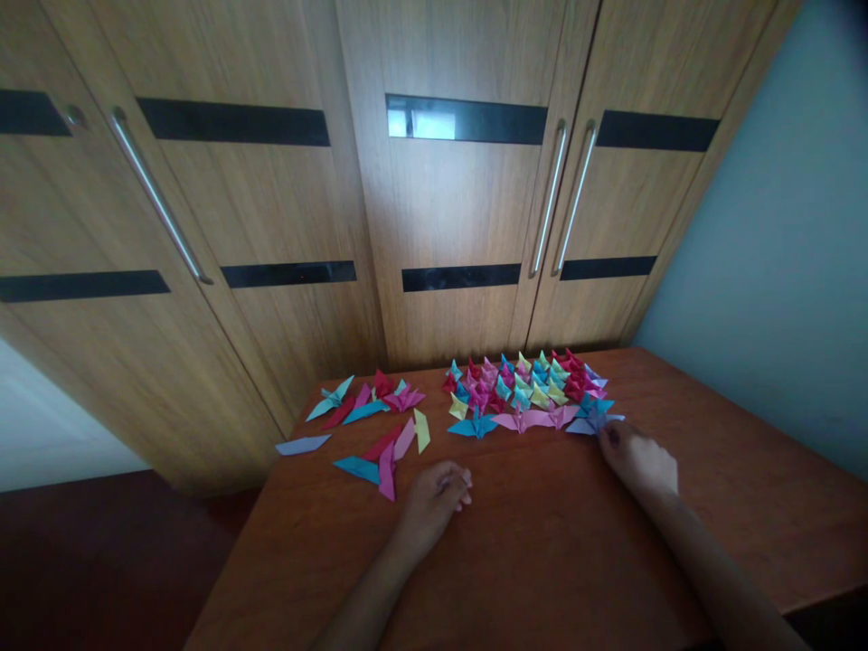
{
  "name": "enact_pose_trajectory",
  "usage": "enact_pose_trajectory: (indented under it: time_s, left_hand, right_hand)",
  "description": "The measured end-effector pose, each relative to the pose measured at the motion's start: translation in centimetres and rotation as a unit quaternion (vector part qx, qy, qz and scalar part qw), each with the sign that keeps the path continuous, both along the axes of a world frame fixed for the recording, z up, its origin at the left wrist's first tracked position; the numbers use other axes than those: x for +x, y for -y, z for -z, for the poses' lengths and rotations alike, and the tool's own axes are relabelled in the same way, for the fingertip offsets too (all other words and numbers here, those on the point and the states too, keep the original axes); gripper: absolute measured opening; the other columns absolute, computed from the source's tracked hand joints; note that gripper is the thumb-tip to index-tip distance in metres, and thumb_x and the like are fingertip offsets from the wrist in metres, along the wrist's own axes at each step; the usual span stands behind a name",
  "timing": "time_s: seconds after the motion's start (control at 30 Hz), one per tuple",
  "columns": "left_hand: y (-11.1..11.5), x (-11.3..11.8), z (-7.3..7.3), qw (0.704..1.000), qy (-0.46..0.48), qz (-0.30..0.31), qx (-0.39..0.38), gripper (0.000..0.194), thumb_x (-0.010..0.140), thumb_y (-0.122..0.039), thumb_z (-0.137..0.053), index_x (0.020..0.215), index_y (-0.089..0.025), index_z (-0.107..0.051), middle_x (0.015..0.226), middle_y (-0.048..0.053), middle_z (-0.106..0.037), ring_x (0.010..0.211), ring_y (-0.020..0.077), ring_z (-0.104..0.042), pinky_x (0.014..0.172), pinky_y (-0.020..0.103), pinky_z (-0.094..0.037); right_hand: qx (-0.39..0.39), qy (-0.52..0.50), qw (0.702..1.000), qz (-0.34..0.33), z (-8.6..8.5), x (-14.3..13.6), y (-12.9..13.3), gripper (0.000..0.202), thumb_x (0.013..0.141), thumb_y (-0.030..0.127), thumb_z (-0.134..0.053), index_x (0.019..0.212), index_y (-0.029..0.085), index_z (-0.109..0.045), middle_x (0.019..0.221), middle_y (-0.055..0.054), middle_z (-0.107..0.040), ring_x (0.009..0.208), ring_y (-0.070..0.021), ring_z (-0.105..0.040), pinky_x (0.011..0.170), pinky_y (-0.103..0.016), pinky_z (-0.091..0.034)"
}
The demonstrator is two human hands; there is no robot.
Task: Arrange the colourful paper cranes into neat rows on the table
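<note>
The fingers of the right hand (641, 463) pinch the purple paper bird (581, 426) at ten o'clock, I can't tell if the curled left hand (434, 502) holds anything, and tugging could bump the blue bird (594, 406) at eleven.

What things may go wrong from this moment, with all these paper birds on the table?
The right hand is at the lavender bird, which crowds the blue one; a slip might bend wings or shift the row.
The left hand could brush the magenta folded piece.
The lavender strip lies by the table's left edge and might fall.
</note>
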State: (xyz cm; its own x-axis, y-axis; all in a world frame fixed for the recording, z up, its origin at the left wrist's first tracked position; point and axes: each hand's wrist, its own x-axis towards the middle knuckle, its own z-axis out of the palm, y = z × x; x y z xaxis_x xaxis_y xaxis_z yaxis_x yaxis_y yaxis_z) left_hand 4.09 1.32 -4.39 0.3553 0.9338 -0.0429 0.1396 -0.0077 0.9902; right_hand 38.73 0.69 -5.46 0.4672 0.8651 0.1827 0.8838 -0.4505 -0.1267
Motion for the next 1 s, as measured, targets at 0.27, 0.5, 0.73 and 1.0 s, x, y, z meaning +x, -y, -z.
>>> enact_pose_trajectory:
  time_s: [0.27, 0.5, 0.73, 1.0]
  left_hand:
    - [0.1, 0.0, -0.1, 1.0, 0.011, -0.004, -0.005, 0.024, 0.078, -0.038, -0.053, 0.072, -0.016, -0.06, 0.061, 0.001, -0.06, 0.056, 0.0119, -0.054, 0.053, 0.021, -0.04]
    - [-1.2, -1.2, -0.7, 0.999, 0.016, -0.037, 0.002, 0.025, 0.08, -0.04, -0.052, 0.08, -0.016, -0.061, 0.069, 0.003, -0.064, 0.058, 0.0122, -0.055, 0.05, 0.02, -0.037]
    - [-6.8, -6.3, -3.6, 0.943, -0.18, -0.188, 0.209, 0.025, 0.083, -0.037, -0.048, 0.09, -0.018, -0.063, 0.087, 0.005, -0.067, 0.082, 0.0198, -0.061, 0.071, 0.029, -0.046]
    - [-11.4, -8.0, -4.4, 0.867, -0.373, -0.221, 0.247, 0.026, 0.08, -0.037, -0.054, 0.09, -0.015, -0.064, 0.095, 0.011, -0.067, 0.093, 0.0253, -0.059, 0.081, 0.033, -0.041]
  right_hand:
    - [0.049, -0.02, 0.999, -0.003, -0.8, -1.7, 0.9, 0.033, 0.087, 0.044, -0.041, 0.095, 0.024, -0.064, 0.086, -0.01, -0.068, 0.065, -0.0203, -0.062, 0.053, -0.026, -0.036]
    - [0.099, -0.133, 0.955, -0.245, -0.6, -11.6, 0.4, 0.019, 0.086, 0.031, -0.045, 0.081, 0.023, -0.062, 0.078, -0.002, -0.067, 0.069, -0.016, -0.061, 0.056, -0.023, -0.033]
    - [0.085, -0.202, 0.915, -0.34, -0.3, -18.0, -0.2, 0.015, 0.083, 0.021, -0.05, 0.069, 0.022, -0.058, 0.067, 0.001, -0.063, 0.061, -0.0128, -0.056, 0.055, -0.022, -0.031]
    - [0.095, -0.201, 0.905, -0.363, 0.4, -18.1, 0.2, 0.014, 0.083, 0.019, -0.048, 0.072, 0.022, -0.057, 0.069, 0.001, -0.061, 0.064, -0.0127, -0.055, 0.059, -0.022, -0.033]
